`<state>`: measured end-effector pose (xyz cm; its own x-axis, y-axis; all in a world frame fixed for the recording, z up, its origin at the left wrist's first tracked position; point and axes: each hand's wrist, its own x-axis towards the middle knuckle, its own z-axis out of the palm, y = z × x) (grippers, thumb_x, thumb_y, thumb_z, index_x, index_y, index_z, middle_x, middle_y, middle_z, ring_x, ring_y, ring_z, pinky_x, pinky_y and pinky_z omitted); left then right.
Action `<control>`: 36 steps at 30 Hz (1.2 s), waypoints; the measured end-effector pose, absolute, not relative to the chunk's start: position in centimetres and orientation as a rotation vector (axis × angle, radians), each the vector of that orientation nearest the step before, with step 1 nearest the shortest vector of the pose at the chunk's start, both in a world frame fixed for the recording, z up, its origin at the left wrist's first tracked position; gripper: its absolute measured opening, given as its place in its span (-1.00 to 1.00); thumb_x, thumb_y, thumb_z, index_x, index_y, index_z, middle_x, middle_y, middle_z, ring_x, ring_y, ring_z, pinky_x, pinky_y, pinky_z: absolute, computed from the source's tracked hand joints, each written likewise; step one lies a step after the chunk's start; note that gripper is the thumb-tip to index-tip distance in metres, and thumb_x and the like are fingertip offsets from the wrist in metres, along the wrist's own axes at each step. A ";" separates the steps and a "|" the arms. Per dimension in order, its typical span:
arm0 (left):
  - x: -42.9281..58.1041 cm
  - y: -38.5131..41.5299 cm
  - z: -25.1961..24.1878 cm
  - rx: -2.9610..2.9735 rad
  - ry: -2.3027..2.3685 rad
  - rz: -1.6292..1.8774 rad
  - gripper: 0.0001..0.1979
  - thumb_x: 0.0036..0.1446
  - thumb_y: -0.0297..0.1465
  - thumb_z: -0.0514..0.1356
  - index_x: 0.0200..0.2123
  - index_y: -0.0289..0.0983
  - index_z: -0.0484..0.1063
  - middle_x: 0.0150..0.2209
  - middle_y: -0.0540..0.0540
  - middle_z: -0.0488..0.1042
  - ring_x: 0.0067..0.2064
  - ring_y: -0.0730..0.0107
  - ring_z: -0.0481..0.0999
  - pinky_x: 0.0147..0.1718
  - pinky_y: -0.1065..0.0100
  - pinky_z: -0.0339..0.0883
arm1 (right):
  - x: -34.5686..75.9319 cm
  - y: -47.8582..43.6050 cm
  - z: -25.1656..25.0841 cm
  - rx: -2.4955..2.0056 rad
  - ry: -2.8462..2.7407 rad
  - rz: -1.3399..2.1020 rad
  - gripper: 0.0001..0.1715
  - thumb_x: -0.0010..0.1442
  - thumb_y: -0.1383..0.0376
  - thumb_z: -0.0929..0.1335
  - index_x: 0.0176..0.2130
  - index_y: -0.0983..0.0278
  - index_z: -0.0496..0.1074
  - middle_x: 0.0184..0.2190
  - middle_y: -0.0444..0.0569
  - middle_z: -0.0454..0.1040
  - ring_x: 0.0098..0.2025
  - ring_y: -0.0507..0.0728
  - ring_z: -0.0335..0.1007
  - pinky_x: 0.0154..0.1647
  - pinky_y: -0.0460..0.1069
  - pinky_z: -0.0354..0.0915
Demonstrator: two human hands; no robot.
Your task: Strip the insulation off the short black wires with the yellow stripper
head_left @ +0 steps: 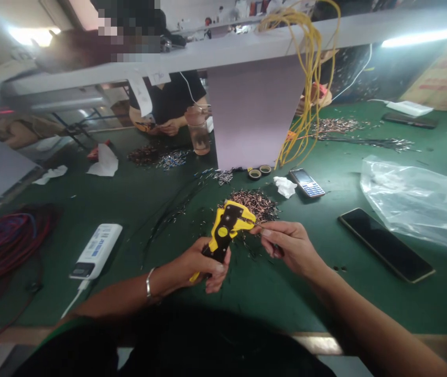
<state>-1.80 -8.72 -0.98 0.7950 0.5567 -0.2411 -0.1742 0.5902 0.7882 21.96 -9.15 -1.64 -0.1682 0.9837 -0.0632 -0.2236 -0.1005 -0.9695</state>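
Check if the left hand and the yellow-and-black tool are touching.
Touching. The head view shows it: the left hand is wrapped around the lower part of the yellow-and-black tool, with no gap between them.

Left hand (199, 262) is curled in a full grip, right hand (292, 243) just pinching, both forearms (121, 296) angled inward.

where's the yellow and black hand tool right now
In the head view, the yellow and black hand tool is near the middle, gripped in the left hand, beside the right hand, in front of the pile of wire pieces.
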 end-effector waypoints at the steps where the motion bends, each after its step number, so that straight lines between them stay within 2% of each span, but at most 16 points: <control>1: -1.8 -8.6 -0.8 0.836 0.496 0.447 -0.81 -0.10 -0.50 0.31 -0.35 -0.34 0.41 -0.63 0.06 0.35 -0.66 0.56 0.26 -0.67 0.46 0.28 | 21.9 -9.1 -1.6 -1.017 -1.101 1.491 -0.71 0.05 0.11 0.46 -0.36 0.29 0.66 -0.73 -0.17 0.33 -0.70 -0.07 0.09 -0.70 -0.10 -0.02; 8: -1.9 -8.0 -0.6 0.832 0.433 0.471 -0.78 -0.16 -0.49 0.30 -0.36 -0.37 0.42 -0.53 -0.02 0.39 -0.58 0.48 0.36 -0.58 0.37 0.34 | 22.0 -9.1 -1.6 -1.021 -1.074 1.476 -0.72 0.08 0.13 0.45 -0.36 0.30 0.65 -0.74 -0.17 0.34 -0.71 -0.07 0.10 -0.70 -0.10 -0.01; 12: -2.0 -7.5 -0.8 0.826 0.444 0.538 -0.74 -0.18 -0.48 0.29 -0.32 -0.36 0.42 -0.51 -0.03 0.41 -0.56 0.45 0.38 -0.57 0.34 0.35 | 22.1 -9.1 -1.7 -1.060 -1.108 1.457 -0.66 0.09 0.08 0.44 -0.34 0.31 0.66 -0.74 -0.18 0.33 -0.70 -0.06 0.10 -0.70 -0.11 -0.02; 18: -1.9 -6.7 -1.1 0.923 0.569 0.665 -0.74 -0.13 -0.50 0.31 -0.30 -0.36 0.40 -0.44 -0.05 0.43 -0.51 0.45 0.39 -0.50 0.31 0.36 | 21.9 -9.4 -2.1 -1.095 -1.314 1.420 -0.62 0.13 0.05 0.43 -0.31 0.30 0.66 -0.75 -0.21 0.27 -0.69 -0.07 0.06 -0.66 -0.11 0.00; 23: -1.9 -6.3 -1.5 1.055 0.708 0.762 -0.69 -0.10 -0.43 0.40 -0.28 -0.35 0.40 -0.42 -0.03 0.44 -0.49 0.43 0.43 -0.47 0.29 0.40 | 21.1 -9.9 -2.4 -1.079 -1.533 1.410 -0.62 0.18 0.07 0.40 -0.31 0.33 0.66 -0.73 -0.20 0.26 -0.66 -0.05 0.09 -0.63 -0.09 0.04; 28: -1.7 -6.7 -1.4 1.141 0.761 0.747 -0.65 -0.09 -0.39 0.43 -0.25 -0.34 0.41 -0.36 -0.05 0.46 -0.44 0.44 0.46 -0.36 0.28 0.42 | 20.4 -10.3 -2.5 -1.035 -1.666 1.388 -0.62 0.23 0.12 0.36 -0.40 0.32 0.63 -0.69 -0.19 0.23 -0.62 -0.05 0.10 -0.61 -0.08 0.03; 32: -1.4 -7.2 -1.5 1.155 0.723 0.734 -0.69 -0.06 -0.38 0.41 -0.26 -0.33 0.41 -0.39 -0.04 0.44 -0.44 0.44 0.45 -0.37 0.28 0.40 | 20.0 -10.5 -2.6 -1.027 -1.713 1.416 -0.59 0.25 0.12 0.35 -0.45 0.31 0.62 -0.68 -0.18 0.23 -0.62 -0.05 0.06 -0.61 -0.07 0.00; 36: -1.3 -7.3 -1.7 1.135 0.681 0.713 -0.73 -0.07 -0.41 0.39 -0.32 -0.33 0.41 -0.43 -0.02 0.42 -0.48 0.45 0.43 -0.43 0.28 0.40 | 19.8 -10.6 -2.6 -1.071 -1.653 1.456 -0.66 0.21 0.14 0.38 -0.34 0.32 0.65 -0.68 -0.18 0.25 -0.63 -0.05 0.08 -0.61 -0.07 0.02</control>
<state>-1.29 -7.29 -1.72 0.5991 0.7920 -0.1179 -0.1542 0.2586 0.9536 19.80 -10.55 -2.63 -0.4315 0.9016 -0.0294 0.1426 0.0360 -0.9891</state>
